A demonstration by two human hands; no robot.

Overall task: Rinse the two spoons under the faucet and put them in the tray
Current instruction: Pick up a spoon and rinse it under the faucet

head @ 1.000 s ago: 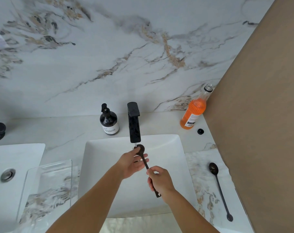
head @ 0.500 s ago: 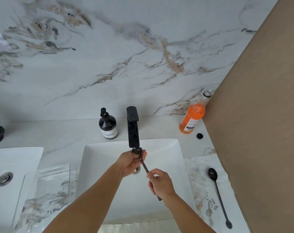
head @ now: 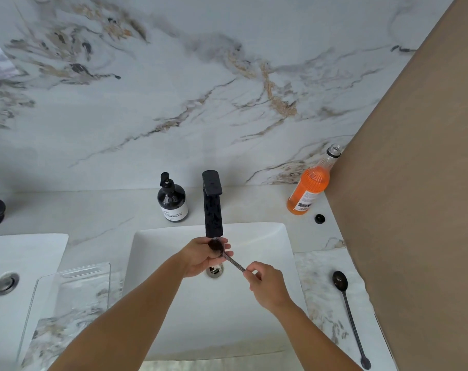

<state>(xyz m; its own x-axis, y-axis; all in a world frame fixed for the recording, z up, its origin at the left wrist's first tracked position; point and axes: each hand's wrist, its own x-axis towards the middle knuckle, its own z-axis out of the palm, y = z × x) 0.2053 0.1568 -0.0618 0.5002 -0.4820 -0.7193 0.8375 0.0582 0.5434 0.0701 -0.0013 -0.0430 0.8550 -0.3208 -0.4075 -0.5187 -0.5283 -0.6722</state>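
A long black spoon (head: 234,261) is held over the white sink (head: 270,236), its bowl right under the spout of the black faucet (head: 213,207). My right hand (head: 267,286) pinches the handle's lower end. My left hand (head: 200,257) cups the spoon's bowl, fingers around it. A second black spoon (head: 346,303) lies on the counter to the right of the sink. The clear tray (head: 66,279) sits on the counter to the left of the sink, with nothing visible in it.
A dark pump bottle (head: 173,200) stands left of the faucet. An open orange bottle (head: 309,187) and its black cap (head: 320,218) are at the back right. A brown panel (head: 415,183) bounds the right side. A second basin (head: 18,263) lies at far left.
The spoon's bowl has risen right under the spout, with my left hand closing around it. My right hand has slid to the right along the handle.
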